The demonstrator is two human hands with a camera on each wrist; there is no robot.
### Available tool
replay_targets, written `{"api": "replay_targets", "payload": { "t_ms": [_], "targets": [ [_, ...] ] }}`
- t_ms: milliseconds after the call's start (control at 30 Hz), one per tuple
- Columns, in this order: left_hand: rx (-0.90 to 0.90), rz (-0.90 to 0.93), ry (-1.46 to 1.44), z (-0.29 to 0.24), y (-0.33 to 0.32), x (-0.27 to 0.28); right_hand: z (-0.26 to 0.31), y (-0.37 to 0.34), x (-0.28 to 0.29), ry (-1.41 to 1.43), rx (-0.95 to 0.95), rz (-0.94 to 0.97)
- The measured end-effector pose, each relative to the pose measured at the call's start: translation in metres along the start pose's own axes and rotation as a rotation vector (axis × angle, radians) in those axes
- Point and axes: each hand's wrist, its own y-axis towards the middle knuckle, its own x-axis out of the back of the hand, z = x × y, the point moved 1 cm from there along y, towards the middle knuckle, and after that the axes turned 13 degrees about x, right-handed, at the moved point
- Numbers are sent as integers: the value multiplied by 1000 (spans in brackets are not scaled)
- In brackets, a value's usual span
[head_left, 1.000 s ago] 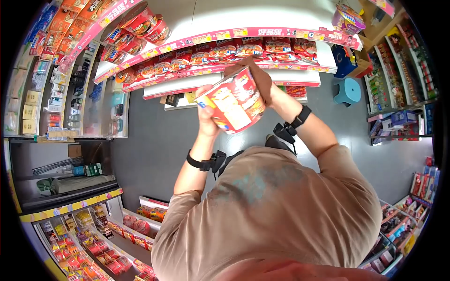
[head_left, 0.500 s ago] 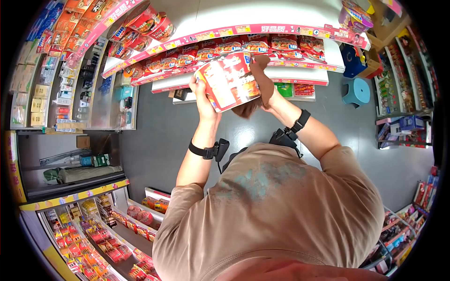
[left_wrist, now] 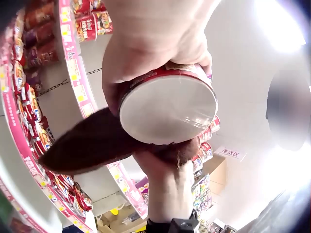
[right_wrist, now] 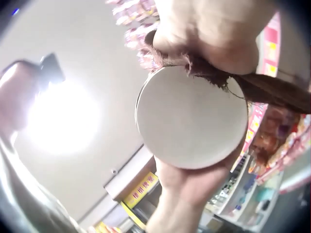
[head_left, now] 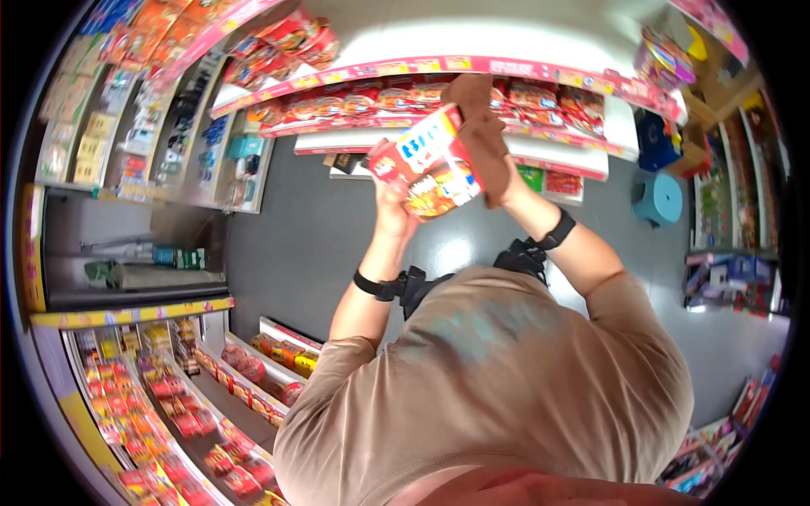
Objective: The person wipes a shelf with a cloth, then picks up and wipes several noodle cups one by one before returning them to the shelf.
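Note:
A large red instant noodle cup (head_left: 434,173) is held tilted in the air in front of my chest. My left hand (head_left: 393,207) grips its left side, fingers curved round the wall in the left wrist view. On the other side, my right hand (head_left: 510,187) presses a brown cloth (head_left: 484,143) against the cup. One end of that cloth hangs loose past the hand. The cup's white round base (right_wrist: 192,116) faces the right wrist camera, with the frayed cloth edge (right_wrist: 214,77) lying over its rim. The right fingers are largely hidden by the cloth.
Ahead are white shelves with a pink price strip (head_left: 388,69) and a row of red noodle packs (head_left: 342,108). More noodle cups (head_left: 287,46) stand at the upper left. A blue stool (head_left: 658,201) is on the grey floor to the right. Low shelves of packets (head_left: 177,405) lie behind left.
The cup has turned in my hands, so its large lettering now faces up. The cloth has moved up along the cup's right side. My view has shifted slightly left.

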Motion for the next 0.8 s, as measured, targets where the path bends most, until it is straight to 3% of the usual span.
{"api": "replay_targets", "payload": {
  "t_ms": [33,67,100,133,167,300,400,533,567,633,667,800],
  "targets": [
    [-54,4,2,-3,-1,-11,-20,2,5,311,-221,-132],
    [-108,8,3,-6,-3,-25,9,18,-3,697,-645,-238],
    [-160,7,64,-5,-6,-34,14,20,-1,793,-608,-164],
    [-212,7,124,-4,-9,-42,3,12,14,1060,-688,-72],
    [-282,-32,197,-6,-10,-49,4,10,18,1121,-728,-88],
    [-526,-187,267,14,-7,-53,8,22,-2,703,-845,-558],
    [-883,-425,600,26,12,-51,11,20,-23,596,-939,-623],
    [-710,-371,249,4,23,-55,8,3,-32,1098,-934,-363],
    [-724,-374,254,4,24,-54,6,4,-23,1128,-857,-264],
    [-687,-401,273,11,19,-52,-4,6,-16,978,-825,-294],
    [-667,-410,283,15,18,-53,-2,15,-19,794,-859,-412],
    [-713,-435,316,47,20,-51,-16,20,-7,790,-888,-487]
  ]
}}
